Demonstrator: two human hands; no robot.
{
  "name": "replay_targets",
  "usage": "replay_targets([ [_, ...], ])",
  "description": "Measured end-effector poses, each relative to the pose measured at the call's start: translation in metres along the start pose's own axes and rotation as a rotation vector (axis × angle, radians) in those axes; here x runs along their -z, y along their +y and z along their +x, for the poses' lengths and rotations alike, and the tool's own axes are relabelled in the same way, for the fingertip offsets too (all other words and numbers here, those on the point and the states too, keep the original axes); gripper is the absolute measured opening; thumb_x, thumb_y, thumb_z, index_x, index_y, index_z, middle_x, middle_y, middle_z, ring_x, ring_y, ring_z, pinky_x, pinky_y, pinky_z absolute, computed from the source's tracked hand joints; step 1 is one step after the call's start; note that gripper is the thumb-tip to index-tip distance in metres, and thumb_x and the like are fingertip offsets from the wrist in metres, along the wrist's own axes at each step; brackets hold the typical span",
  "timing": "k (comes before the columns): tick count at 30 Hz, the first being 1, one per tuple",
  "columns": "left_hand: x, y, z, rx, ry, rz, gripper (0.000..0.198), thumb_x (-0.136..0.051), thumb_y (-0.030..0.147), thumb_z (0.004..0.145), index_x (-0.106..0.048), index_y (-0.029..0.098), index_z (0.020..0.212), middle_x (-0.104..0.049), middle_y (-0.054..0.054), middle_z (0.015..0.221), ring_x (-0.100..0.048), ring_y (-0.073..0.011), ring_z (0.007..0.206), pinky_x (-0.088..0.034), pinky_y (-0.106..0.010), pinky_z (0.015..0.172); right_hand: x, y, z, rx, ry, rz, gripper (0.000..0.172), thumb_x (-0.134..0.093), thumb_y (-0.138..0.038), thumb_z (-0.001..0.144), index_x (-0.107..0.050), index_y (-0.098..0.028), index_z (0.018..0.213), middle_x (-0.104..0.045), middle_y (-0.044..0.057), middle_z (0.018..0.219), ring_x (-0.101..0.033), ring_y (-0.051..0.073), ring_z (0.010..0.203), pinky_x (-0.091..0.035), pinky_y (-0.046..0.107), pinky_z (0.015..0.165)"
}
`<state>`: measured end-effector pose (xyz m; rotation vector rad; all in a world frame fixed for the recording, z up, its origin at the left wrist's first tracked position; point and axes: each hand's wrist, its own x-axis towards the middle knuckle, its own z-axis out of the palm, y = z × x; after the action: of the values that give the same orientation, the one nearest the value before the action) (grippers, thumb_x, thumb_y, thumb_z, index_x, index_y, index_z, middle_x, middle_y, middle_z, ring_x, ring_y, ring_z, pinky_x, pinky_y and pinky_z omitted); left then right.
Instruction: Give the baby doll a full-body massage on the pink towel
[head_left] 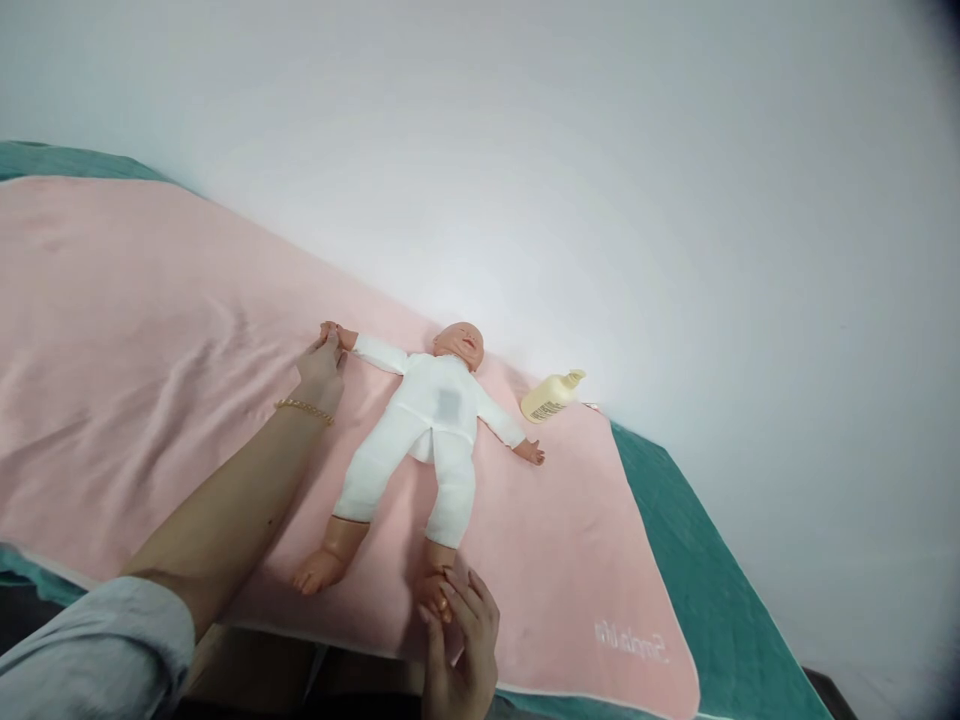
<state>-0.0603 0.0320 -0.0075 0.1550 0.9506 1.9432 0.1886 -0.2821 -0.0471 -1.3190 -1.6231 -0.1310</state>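
Observation:
A baby doll with a white cloth body lies on its back, limbs spread, on a pink blanket. My left hand grips the doll's hand at the end of its outstretched arm on the left side of the view. Down near the blanket's front edge, my right hand has its fingers and thumb around the doll's foot on the right. The other foot rests free on the blanket. A grey patch shows on the doll's chest.
A cream pump bottle lies tilted beside the doll's free arm, close to the white wall. Under the blanket a green cover shows along the right. The blanket is wrinkled at left.

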Motion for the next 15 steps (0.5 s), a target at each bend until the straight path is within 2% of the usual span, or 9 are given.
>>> replay_targets([
  [3,-0.006,0.004,-0.008,-0.103,0.012,0.05,0.002,-0.065,0.017,0.088,-0.066,0.016,0.089,-0.068,-0.006,0.099,-0.065,-0.0147,0.099,-0.049,-0.028,0.095,0.008,-0.004,0.016,0.017,0.011,0.003,0.024,-0.064,-0.023,0.09,-0.066,-0.026,0.114,-0.071,0.005,0.104,-0.056,0.023,0.116,-0.055,0.036,0.086],
  [6,-0.014,0.007,-0.019,-0.309,-0.086,0.206,0.016,-0.072,0.023,0.081,-0.067,0.014,0.094,-0.07,-0.009,0.101,-0.066,-0.0201,0.101,-0.049,-0.034,0.095,0.016,-0.012,0.041,0.031,-0.013,0.007,0.03,-0.065,-0.022,0.089,-0.063,-0.025,0.119,-0.07,0.006,0.109,-0.059,0.022,0.115,-0.056,0.035,0.086],
  [8,-0.018,0.008,-0.027,-0.415,-0.188,0.269,0.025,-0.074,0.027,0.078,-0.067,0.014,0.098,-0.071,-0.01,0.103,-0.067,-0.0222,0.101,-0.051,-0.036,0.094,0.018,-0.019,0.061,0.006,-0.006,0.003,0.034,-0.063,-0.019,0.089,-0.061,-0.025,0.123,-0.068,0.007,0.116,-0.061,0.021,0.112,-0.056,0.034,0.086],
  [12,-0.023,0.012,-0.05,-0.507,-0.465,0.351,0.03,-0.073,0.029,0.078,-0.067,0.016,0.104,-0.071,-0.01,0.108,-0.067,-0.0232,0.104,-0.052,-0.037,0.096,0.015,-0.027,0.096,-0.054,0.011,0.024,0.035,-0.06,-0.019,0.091,-0.06,-0.027,0.125,-0.067,0.007,0.118,-0.064,0.02,0.109,-0.056,0.035,0.089],
  [15,-0.023,0.014,-0.065,-0.579,-0.623,0.551,0.029,-0.072,0.03,0.078,-0.069,0.019,0.105,-0.071,-0.008,0.113,-0.065,-0.0243,0.109,-0.048,-0.039,0.1,0.01,-0.025,0.114,-0.066,-0.014,0.047,0.033,-0.059,-0.02,0.091,-0.061,-0.027,0.123,-0.067,0.007,0.118,-0.062,0.021,0.113,-0.055,0.037,0.092],
])
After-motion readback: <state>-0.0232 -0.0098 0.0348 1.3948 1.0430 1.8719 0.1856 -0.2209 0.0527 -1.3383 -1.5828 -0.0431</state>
